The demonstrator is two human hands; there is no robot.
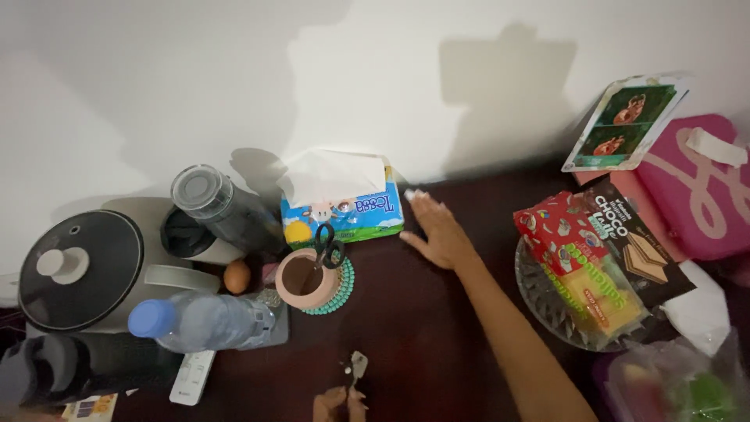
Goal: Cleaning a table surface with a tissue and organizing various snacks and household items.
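The right hand [437, 233] lies flat and open on the dark counter [422, 328], fingers together and pointing toward the white wall, just right of one tissue box [344, 211]. Near the bottom edge, the left hand [337, 403] is pinched shut on one small metal key [355, 366], its long axis pointing away from the person. One pink cup [301, 281] with one pair of scissors [330, 246] stands beyond it.

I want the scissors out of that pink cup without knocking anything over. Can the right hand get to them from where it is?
Probably yes. The right hand lies flat by the tissue box; bare tabletop separates it from the pink cup, and the scissors handles stick out on that side.
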